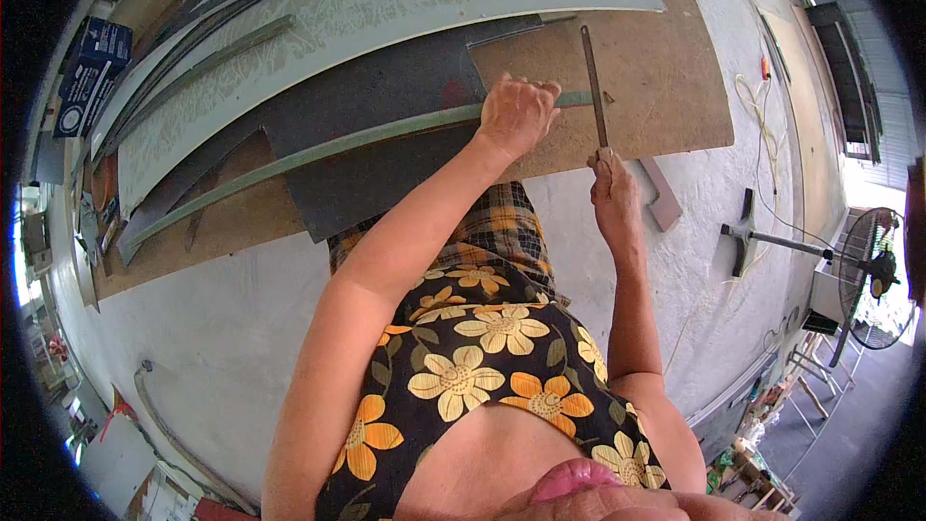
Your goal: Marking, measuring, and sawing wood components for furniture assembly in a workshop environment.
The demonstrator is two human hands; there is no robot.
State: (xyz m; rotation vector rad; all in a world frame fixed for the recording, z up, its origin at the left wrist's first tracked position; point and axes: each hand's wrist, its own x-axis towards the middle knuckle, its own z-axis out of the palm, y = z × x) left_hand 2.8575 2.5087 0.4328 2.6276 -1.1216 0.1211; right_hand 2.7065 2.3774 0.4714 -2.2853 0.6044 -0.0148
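Dull grey metal file (593,87); smooth green strip (318,150); matt brown hardboard (666,77); rough concrete floor (222,318)

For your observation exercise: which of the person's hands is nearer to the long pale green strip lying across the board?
Left. The left hand presses down on the green strip. The right hand is apart from it, nearer the person, gripping a thin metal file.

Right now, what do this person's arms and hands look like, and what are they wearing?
Both arms are bare from shoulder to fingers: no sleeves, gloves, watch or rings that I can make out on the left hand or the right hand. The person wears a sleeveless black top with yellow and orange flowers over a plaid cloth.
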